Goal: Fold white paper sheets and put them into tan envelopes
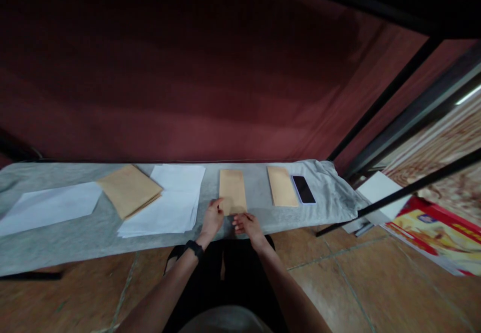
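Note:
A brown paper envelope point(232, 187) lies upright on the grey cloth in front of me. My left hand point(212, 218) is at its lower left edge, fingers curled in and closed on that edge. At the lower right corner is my right hand point(248, 225), its fingers loosely bent and apart, touching or very near the bottom edge. To the right lies a small stack of similar brown envelopes point(282, 186). Left of my hands is a stack of white paper sheets point(175, 197), partly covered by a larger, tilted pile of brown envelopes point(130, 190).
A long narrow table with a grey cloth point(257, 185) runs across the view against a dark red wall panel point(188, 122). A phone point(303, 189) lies to the right, a white sheet point(52, 207) far left. Black metal bars point(391, 92) and a red and yellow box point(436, 232) are at right.

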A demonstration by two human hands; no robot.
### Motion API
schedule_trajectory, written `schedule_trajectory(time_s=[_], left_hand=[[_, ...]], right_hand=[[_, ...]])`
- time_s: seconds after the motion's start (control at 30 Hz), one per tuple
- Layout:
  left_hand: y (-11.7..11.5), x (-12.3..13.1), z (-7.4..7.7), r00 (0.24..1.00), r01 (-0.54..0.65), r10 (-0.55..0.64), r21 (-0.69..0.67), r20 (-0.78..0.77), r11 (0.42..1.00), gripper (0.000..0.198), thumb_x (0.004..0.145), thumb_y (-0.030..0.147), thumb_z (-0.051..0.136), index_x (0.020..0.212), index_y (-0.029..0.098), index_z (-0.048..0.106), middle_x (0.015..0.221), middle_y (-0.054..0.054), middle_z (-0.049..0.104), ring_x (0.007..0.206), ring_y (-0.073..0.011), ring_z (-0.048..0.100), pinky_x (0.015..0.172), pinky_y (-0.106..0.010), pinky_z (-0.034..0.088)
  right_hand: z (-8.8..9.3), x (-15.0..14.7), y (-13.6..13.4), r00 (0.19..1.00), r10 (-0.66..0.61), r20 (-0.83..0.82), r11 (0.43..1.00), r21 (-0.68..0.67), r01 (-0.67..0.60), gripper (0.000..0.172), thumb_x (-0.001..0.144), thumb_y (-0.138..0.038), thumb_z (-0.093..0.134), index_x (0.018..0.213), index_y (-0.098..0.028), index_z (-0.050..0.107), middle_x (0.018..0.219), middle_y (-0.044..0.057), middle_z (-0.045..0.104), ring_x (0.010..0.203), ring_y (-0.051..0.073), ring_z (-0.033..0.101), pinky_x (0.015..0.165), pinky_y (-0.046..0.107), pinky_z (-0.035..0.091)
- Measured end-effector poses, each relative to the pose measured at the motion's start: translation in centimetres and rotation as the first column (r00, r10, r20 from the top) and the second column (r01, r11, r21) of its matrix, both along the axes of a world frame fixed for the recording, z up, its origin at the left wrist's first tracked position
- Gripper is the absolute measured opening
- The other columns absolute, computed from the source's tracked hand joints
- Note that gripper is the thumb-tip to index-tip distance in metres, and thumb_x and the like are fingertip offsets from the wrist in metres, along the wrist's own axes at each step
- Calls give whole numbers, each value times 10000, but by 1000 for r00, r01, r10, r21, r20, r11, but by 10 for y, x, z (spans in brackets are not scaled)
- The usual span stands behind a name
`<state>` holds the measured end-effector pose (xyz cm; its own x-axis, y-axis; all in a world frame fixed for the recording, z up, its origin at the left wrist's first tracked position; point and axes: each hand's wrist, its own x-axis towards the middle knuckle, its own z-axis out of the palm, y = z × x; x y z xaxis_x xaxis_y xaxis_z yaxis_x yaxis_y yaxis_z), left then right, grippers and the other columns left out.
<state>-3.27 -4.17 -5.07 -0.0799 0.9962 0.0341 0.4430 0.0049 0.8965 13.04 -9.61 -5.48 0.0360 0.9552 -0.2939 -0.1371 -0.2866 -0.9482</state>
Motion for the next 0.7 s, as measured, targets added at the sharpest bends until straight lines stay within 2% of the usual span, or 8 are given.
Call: schedule_trajectory(time_s=[0.07,0.13,0.2,0.27,0.33,0.4,0.47,0.7], left_hand=[[-7,-7,-1,996,14,-10,47,-91,999,472,759,20,560,1177,171,719,1293,-118,689,1201,-258,646,1133,-454,458],[-17,-11,-5,958,91,-52,126,-283,988,421,854,93,551,1234,187,706,1450,-134,606,1330,-295,572,1172,-499,416],[-27,-12,-11,855,245,-117,196,-506,949,392,951,186,504,1301,209,679,1529,-122,555,1415,-304,509,1190,-517,396],[-34,-13,-16,750,403,-187,214,-635,890,410,1003,237,456,1371,233,637,1549,-90,550,1467,-271,465,1227,-496,358],[-37,-12,-20,694,494,-237,209,-680,844,441,1023,285,451,1442,244,582,1565,-71,539,1492,-242,439,1261,-473,313],[-37,-12,-21,674,524,-260,199,-692,828,482,1023,352,478,1487,237,541,1580,-79,520,1496,-245,437,1268,-468,304],[-37,-12,-20,670,533,-269,196,-692,823,525,1016,404,501,1514,236,514,1598,-88,493,1504,-259,423,1266,-476,306],[-37,-12,-16,642,556,-287,175,-711,813,515,1022,416,507,1526,308,502,1659,-71,400,1531,-282,375,1255,-493,309]], right_hand=[[2,11,5,993,-29,119,996,86,18,411,876,-592,626,952,-207,748,999,106,780,963,251,720,930,428,579],[3,21,13,933,-23,359,961,264,-78,377,964,-488,551,1154,-226,745,1292,107,725,1251,253,631,1140,448,452],[1,28,24,768,-7,640,879,370,-300,434,1023,-400,456,1346,-207,671,1486,104,610,1423,247,507,1241,478,325],[-3,32,37,564,-4,826,814,330,-477,477,1050,-363,407,1462,-195,581,1574,101,519,1490,246,433,1269,503,266],[-8,33,53,406,-18,914,793,261,-551,501,1064,-361,397,1529,-209,503,1617,90,454,1514,240,402,1275,499,252],[-12,32,71,316,-46,948,791,228,-568,521,1070,-364,395,1569,-222,444,1637,80,416,1523,232,389,1277,481,249],[-12,30,91,288,-58,956,805,215,-552,532,1069,-368,402,1581,-225,426,1640,76,408,1524,232,387,1280,467,239],[-4,26,148,283,-61,957,823,209,-528,515,1062,-351,419,1563,-236,454,1587,78,498,1517,216,394,1271,448,239]])
